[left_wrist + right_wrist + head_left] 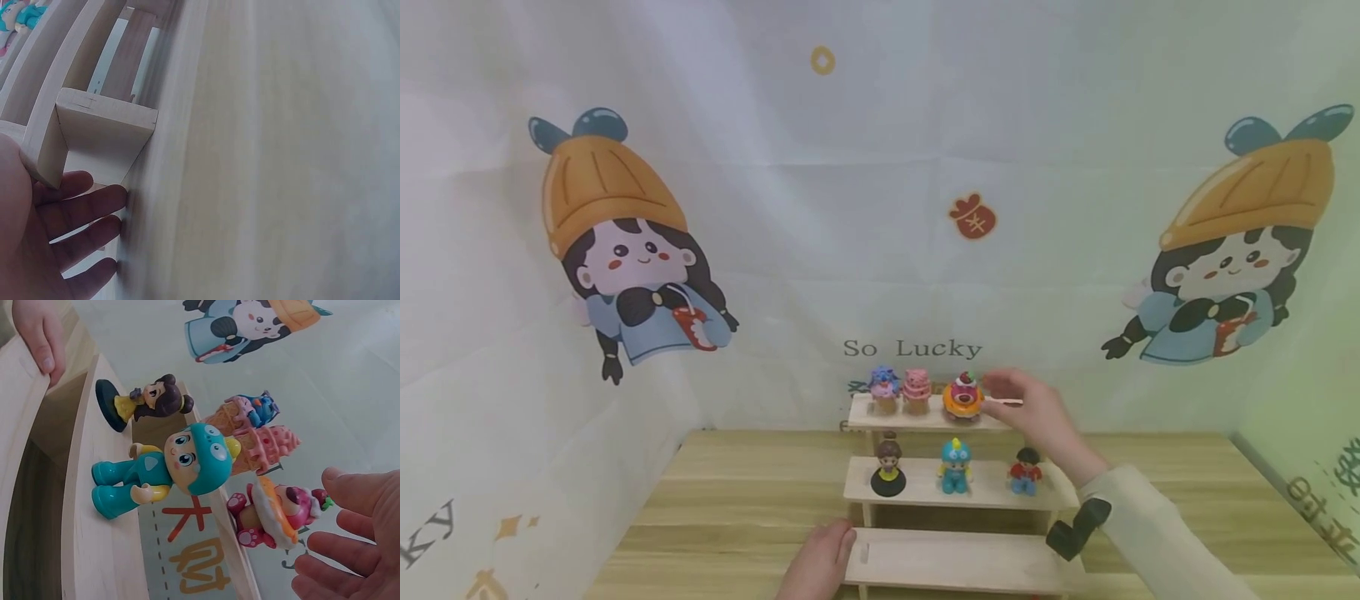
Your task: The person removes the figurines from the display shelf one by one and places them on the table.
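Note:
A three-tier wooden step shelf [955,560] stands on the table. On its top tier sit a blue cone toy [883,390], a pink cone toy [916,391] and a pink bear in an orange ring [962,396]. My right hand [1026,410] hovers open just right of the bear [275,509], fingers relaxed, holding nothing. The middle tier carries a dark-haired doll [888,470], a teal figure [955,467] and a small red figure [1025,472]. With straight fingers, my left hand [822,560] rests against the left end of the bottom tier [103,125].
A cartoon-printed cloth backdrop [880,208] hangs close behind the shelf and wraps both sides. The wooden tabletop [722,500] spreads left and right of the shelf. A black wrist-camera mount [1075,527] sits on my right sleeve.

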{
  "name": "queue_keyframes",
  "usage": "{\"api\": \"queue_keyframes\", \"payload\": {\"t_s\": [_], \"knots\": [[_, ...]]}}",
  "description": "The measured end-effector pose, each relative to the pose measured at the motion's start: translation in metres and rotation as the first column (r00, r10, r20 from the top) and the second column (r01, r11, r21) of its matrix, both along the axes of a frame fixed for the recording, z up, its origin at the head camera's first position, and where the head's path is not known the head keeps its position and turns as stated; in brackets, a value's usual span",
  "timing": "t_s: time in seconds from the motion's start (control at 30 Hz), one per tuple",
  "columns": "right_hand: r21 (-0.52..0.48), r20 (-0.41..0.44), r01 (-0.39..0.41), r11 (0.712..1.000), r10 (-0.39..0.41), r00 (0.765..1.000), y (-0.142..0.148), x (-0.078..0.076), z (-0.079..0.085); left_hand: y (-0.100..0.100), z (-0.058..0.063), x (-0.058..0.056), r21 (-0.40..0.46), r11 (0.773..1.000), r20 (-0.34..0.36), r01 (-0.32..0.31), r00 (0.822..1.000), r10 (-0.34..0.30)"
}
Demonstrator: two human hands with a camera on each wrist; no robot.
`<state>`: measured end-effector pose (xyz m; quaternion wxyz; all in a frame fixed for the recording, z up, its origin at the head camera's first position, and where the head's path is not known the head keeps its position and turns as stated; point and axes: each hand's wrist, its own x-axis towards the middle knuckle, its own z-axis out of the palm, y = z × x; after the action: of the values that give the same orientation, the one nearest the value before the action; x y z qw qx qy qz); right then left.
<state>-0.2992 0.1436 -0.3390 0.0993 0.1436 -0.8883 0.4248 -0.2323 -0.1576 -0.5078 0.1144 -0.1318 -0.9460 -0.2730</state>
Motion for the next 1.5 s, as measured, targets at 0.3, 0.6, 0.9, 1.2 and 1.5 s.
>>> {"api": "queue_keyframes", "payload": {"t_s": [0.3,0.6,0.9,1.2,1.5], "knots": [[0.004,-0.003,0.027,1.0,-0.027,1.0,-0.011,-0.015,-0.001,-0.001,0.002,0.001,0.004,1.0,-0.026,-0.008,1.0,0.008],[-0.004,-0.034,0.055,0.998,-0.056,0.998,-0.021,-0.024,0.0,-0.001,-0.004,0.0,0.009,1.0,-0.027,0.006,1.0,-0.006],[-0.009,0.0,0.087,0.996,-0.087,0.996,-0.024,-0.027,0.0,-0.001,0.0,0.002,0.006,1.0,-0.012,-0.005,1.0,0.005],[0.015,0.021,0.097,0.995,-0.097,0.995,-0.025,-0.029,0.002,0.0,-0.002,0.0,0.001,1.0,-0.021,-0.002,1.0,0.002],[0.011,0.002,0.095,0.995,-0.095,0.995,-0.024,-0.027,0.001,-0.001,-0.001,-0.001,0.003,1.0,-0.019,0.01,1.0,-0.01]]}}
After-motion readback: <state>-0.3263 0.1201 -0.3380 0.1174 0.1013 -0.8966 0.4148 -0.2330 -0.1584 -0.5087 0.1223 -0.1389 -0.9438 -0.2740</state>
